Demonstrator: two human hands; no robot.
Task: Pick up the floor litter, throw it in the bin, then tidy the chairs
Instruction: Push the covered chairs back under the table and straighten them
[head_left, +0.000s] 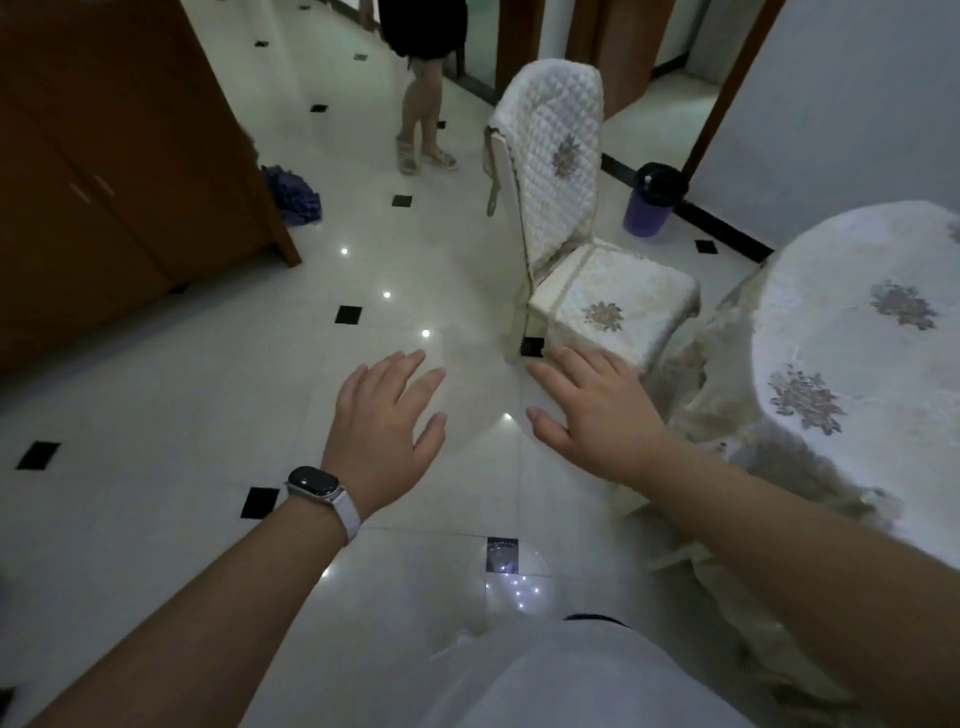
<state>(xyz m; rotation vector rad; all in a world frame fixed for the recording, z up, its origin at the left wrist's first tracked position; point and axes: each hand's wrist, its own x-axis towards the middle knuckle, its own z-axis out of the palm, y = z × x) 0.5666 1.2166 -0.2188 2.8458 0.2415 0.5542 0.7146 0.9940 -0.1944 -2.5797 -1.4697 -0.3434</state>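
Note:
A chair (566, 171) with a white quilted cover stands on the tiled floor, its seat (618, 293) facing the table. My left hand (387, 428), with a watch on its wrist, is stretched out over the floor, fingers apart, holding nothing. My right hand (597, 410) is also open and empty, just below the chair's seat and near its front leg, not touching it. A purple bin (649, 208) with a black liner stands by the far wall behind the chair. I see no litter on the floor.
A round table (852, 332) with a white floral cloth fills the right side. A brown wooden cabinet (104, 171) stands at left, with a purple mop head (293, 195) beside it. Another person's legs (421, 119) are in the corridor beyond.

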